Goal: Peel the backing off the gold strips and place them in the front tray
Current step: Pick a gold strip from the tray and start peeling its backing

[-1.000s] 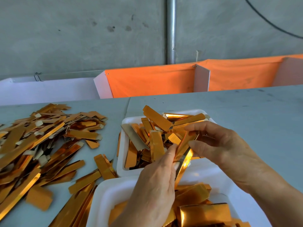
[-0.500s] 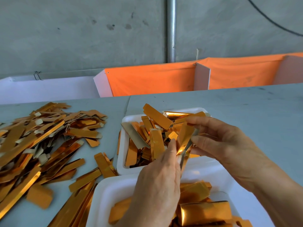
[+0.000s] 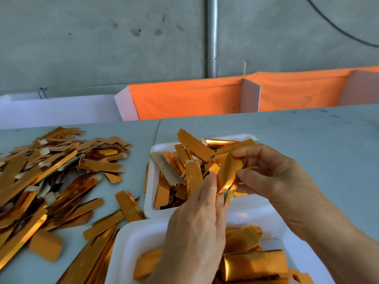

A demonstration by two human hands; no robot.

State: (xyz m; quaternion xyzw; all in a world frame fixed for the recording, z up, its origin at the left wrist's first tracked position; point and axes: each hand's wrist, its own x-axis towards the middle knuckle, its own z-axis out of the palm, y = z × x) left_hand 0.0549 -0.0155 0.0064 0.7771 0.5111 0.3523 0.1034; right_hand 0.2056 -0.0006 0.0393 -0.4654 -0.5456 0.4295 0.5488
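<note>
Both hands meet just above the near rim of the rear tray point(image 3: 150, 203), the white one heaped with gold strips. The right hand point(image 3: 274, 181) has its thumb and forefinger closed on the upper end of a gold strip point(image 3: 228, 171), pinching it tight, the other fingers curled loosely behind. The left hand point(image 3: 196, 228) comes up from below, back of the hand to the camera, fingers drawn together on the lower end of that same strip, just where a bright glint shows. Exactly how the left fingertips grip is hidden behind the hand itself. A thin silvery sliver point(image 3: 226, 198) hangs below the pinch; whether it is backing coming away or the strip's edge, I cannot tell.

Nearer than the rear tray, touching its near rim, sits the front tray point(image 3: 131, 238), white too, holding folded gold pieces point(image 3: 254, 263); its lower part is cut off by the frame edge and partly covered by the left wrist. Left of the rear tray a big loose pile of strips point(image 3: 51, 173) spreads over the grey table point(image 3: 307, 140), running off the left edge. Beyond the rear tray, orange cloth bins point(image 3: 184, 99) line the table's far side.
</note>
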